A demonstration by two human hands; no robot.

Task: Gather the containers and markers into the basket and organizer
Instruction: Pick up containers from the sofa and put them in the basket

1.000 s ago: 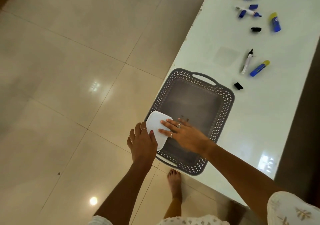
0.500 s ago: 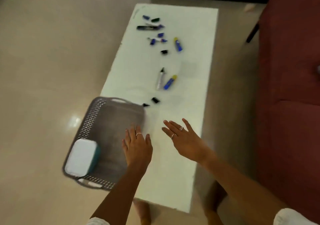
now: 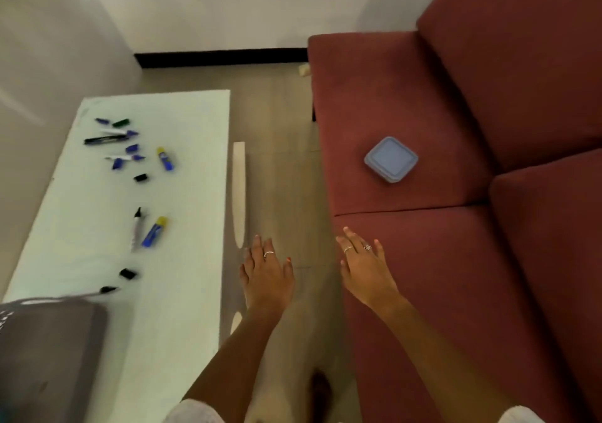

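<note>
Fingers of both hands are stretched out and hold nothing: the left hand (image 3: 267, 276) hangs over the floor strip between the white rectangular desk (image 3: 182, 260) and the dark red fabric sofa (image 3: 456, 276), and the right hand (image 3: 366, 268) is over the near seat cushion's edge. A square grey-blue lidded plastic container (image 3: 391, 159) lies on the far seat cushion. Blue, black and yellow-capped markers (image 3: 153, 231) and loose caps are scattered across the desk's far and middle parts. A grey perforated plastic basket (image 3: 49, 341) sits at the desk's near left corner, blurred.
</note>
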